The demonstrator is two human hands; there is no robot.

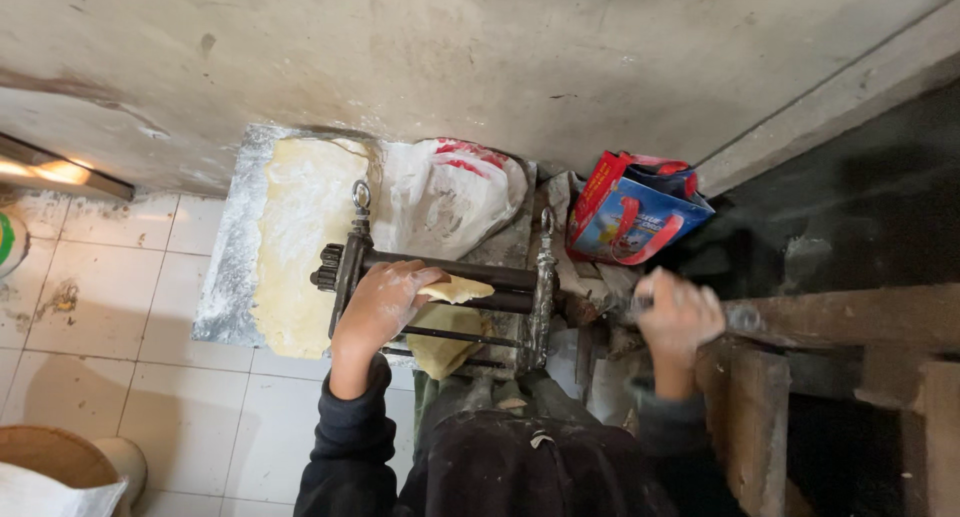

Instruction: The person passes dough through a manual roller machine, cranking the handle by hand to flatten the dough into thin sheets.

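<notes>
One dough piece [455,290] under left grip [385,299].

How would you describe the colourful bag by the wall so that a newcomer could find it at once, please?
Follow the grey wall down to where it meets the floor, right of the dough roller. There sits the red and blue bag with looped handles, the only brightly coloured thing beside the floury white sack.

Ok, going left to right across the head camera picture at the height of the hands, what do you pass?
Dough sheet on the metal tray → left hand pressing a dough piece at the rollers → right hand on the handle → wooden frame.
</notes>
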